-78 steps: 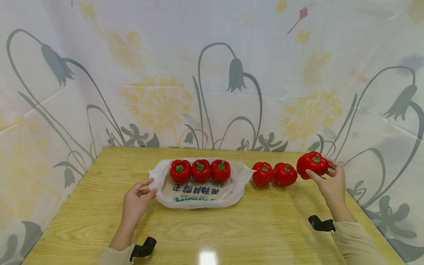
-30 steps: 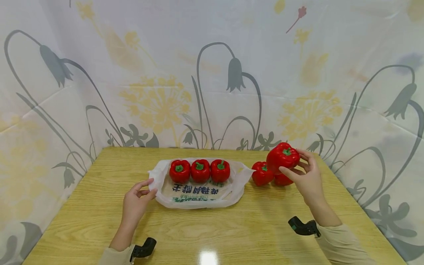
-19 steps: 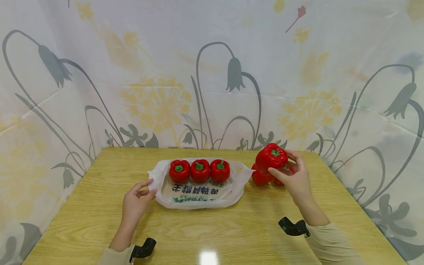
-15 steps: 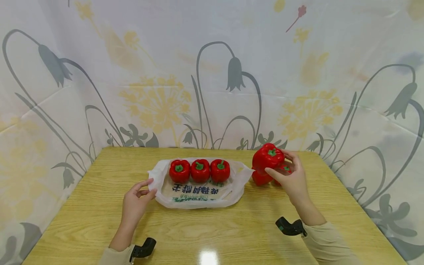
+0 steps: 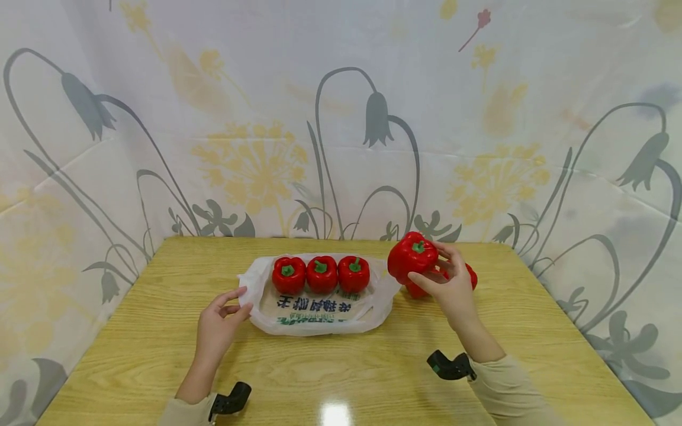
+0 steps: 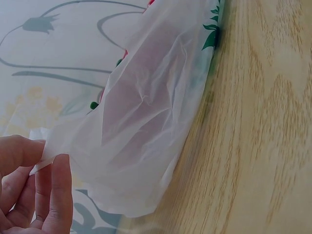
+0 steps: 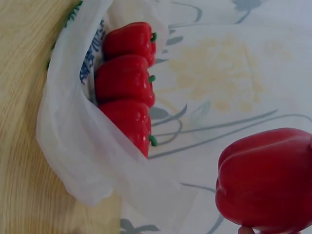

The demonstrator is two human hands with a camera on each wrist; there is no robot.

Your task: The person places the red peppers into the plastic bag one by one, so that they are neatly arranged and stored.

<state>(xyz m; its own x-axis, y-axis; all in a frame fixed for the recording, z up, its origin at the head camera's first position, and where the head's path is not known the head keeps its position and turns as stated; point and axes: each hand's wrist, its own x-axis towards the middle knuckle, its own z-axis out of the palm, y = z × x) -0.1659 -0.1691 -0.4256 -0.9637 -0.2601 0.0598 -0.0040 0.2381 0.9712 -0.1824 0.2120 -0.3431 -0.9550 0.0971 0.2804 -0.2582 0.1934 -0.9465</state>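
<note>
A white plastic bag [image 5: 319,329] lies spread wide on the table, with three red bell peppers [image 5: 322,276] in a row inside it. My left hand [image 5: 218,325] pinches the bag's left edge between thumb and fingers; the left wrist view shows the thin film [image 6: 141,112] pulled taut there. My right hand [image 5: 450,290] grips another red bell pepper [image 5: 411,258], raised near the bag's right rim. In the right wrist view this pepper [image 7: 268,180] is apart from the bag. Behind my right hand, two more peppers [image 5: 471,276] on the table are partly hidden.
The light wooden table [image 5: 298,378] ends at a floral cloth backdrop [image 5: 256,106] on the back and sides. Black wrist cameras [image 5: 231,397] sit on both forearms. Bare wood lies in front of the bag.
My right hand has carried its pepper leftward from the table's right side, passing over the two loose peppers to the bag's right rim. My left hand has stayed still.
</note>
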